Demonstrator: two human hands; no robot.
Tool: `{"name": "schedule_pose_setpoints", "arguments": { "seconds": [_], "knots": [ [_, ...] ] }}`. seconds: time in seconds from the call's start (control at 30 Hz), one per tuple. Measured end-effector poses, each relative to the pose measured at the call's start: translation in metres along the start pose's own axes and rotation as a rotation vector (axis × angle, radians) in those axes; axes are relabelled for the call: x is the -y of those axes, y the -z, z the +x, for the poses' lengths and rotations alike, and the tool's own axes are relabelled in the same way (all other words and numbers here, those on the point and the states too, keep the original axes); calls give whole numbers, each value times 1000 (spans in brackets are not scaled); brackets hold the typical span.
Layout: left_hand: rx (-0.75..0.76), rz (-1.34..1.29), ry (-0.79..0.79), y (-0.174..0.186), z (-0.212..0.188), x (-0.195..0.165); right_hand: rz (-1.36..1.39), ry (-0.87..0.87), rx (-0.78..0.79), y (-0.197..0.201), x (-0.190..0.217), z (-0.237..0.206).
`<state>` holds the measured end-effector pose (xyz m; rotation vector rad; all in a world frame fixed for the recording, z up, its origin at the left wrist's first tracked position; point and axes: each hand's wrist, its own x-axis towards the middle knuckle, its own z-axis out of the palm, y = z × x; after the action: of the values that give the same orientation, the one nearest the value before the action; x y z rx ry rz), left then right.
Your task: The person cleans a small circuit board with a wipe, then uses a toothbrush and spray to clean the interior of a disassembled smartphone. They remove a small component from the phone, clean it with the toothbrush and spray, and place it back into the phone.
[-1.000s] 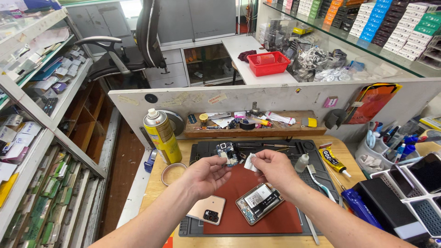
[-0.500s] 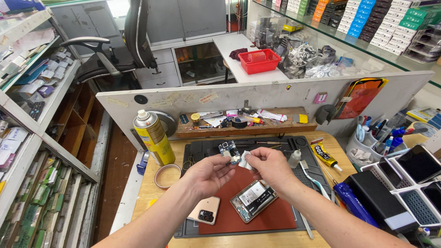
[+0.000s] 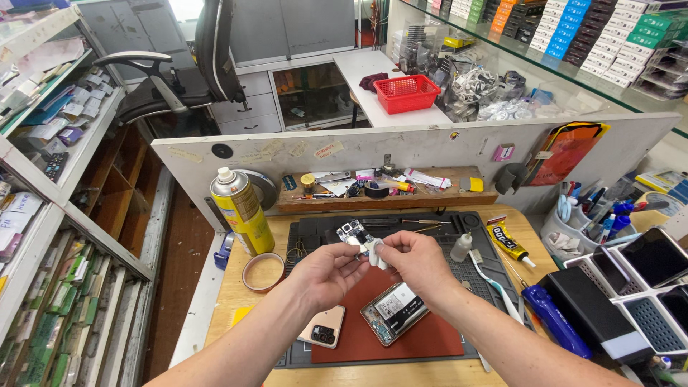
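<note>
small held part [image 3: 352,234] too tiny to identify

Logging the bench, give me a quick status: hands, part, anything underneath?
Left hand pinches small camera module. Right hand holds white wipe against it. Opened phone lies on red mat below.

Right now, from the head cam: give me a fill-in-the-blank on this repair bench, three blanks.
Both hands, left hand and right hand, hold a small camera module above the ____ work mat.
The opened phone lies on that mat, ____ the right hand.
The yellow spray can stands ____.

Missing: red; below; upright
</note>
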<state>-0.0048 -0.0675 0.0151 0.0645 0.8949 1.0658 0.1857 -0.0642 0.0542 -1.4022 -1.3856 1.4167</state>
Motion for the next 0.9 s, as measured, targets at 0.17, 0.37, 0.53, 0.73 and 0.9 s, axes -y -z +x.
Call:
{"name": "schedule_pose_setpoints", "arguments": {
  "seconds": [0.17,0.37,0.53,0.73,0.9],
  "knots": [
    [-17,23,-14,3,2,3,-66,34,-121,4,4,3],
    [-19,22,-9,12,14,10,-396,291,-94,-3,10,-13],
    [-40,44,0,23,25,12,-698,508,-123,-8,15,-22],
    [-40,94,-19,25,29,17,-788,451,-77,-15,16,-21],
    [-106,146,-57,29,24,16,-792,431,-174,-9,12,-16]
  ]
}}
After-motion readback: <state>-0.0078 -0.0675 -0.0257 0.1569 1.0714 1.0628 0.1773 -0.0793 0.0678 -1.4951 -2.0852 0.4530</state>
